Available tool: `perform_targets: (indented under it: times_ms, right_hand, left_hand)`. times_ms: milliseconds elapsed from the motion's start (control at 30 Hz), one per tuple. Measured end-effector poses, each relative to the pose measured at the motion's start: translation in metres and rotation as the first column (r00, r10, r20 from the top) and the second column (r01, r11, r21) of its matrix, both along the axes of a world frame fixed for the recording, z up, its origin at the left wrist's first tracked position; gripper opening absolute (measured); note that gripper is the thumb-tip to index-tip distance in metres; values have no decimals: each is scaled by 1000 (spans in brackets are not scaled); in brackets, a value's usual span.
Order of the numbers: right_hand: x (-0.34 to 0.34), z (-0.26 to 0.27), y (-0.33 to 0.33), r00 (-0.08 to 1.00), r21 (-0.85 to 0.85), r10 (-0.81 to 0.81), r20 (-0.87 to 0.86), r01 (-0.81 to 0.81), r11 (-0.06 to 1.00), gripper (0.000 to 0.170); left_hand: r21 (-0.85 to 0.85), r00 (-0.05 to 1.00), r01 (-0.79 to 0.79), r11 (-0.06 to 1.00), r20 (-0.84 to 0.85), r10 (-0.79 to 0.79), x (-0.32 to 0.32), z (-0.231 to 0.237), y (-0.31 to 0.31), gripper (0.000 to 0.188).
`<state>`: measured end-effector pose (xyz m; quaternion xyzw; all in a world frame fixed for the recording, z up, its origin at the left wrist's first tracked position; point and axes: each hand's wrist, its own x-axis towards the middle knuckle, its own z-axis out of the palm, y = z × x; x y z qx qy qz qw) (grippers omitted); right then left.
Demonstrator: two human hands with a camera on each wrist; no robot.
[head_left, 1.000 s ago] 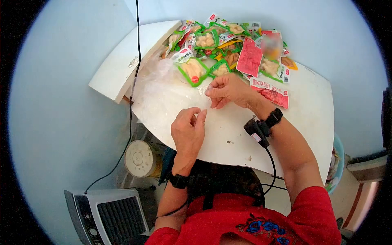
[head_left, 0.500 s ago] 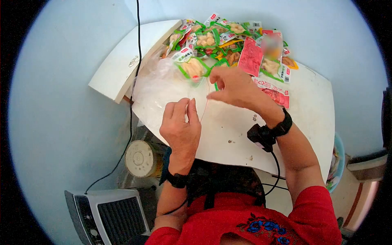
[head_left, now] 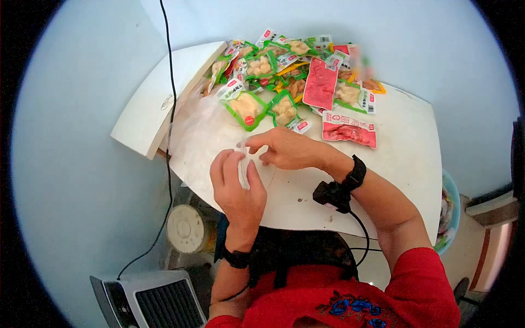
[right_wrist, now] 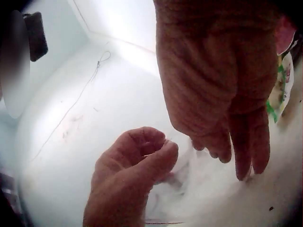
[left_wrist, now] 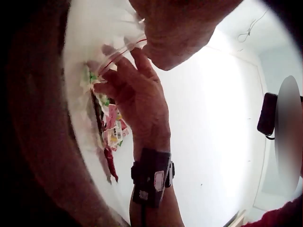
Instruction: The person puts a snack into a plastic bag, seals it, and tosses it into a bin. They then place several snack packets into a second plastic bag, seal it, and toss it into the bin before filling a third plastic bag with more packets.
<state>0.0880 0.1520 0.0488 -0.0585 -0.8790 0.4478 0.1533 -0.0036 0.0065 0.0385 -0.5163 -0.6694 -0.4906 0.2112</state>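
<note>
Left hand [head_left: 238, 192]: the thumb and fingers pinch an edge of the thin clear bag [head_left: 244, 174], above the near left part of the worktop [head_left: 407, 161].
Bag's handling: I judge it very light, limp and rather slippery; it may crease or cling to itself.
Red line [left_wrist: 113, 60]: it runs along the film; probably the hold is best just beside it, one layer per hand.
Right hand [head_left: 287, 148]: its fingers are apart, at the film; a firm grip I cannot confirm.
Food packets [head_left: 260, 66]: piled at the far side.
</note>
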Motion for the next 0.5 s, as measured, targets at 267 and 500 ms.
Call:
perform_targets:
  times_ms: [267, 500]
  right_hand:
    - [-7, -4, -12, 992, 53, -122, -10, 122, 991, 50]
    - [14, 26, 10, 973, -177, -173, 154, 200, 964, 19]
  left_hand:
    - [-194, 996, -13, 981, -84, -3, 5, -21, -9, 40]
    - [-180, 997, 78, 981, 39, -72, 1, -24, -1, 60]
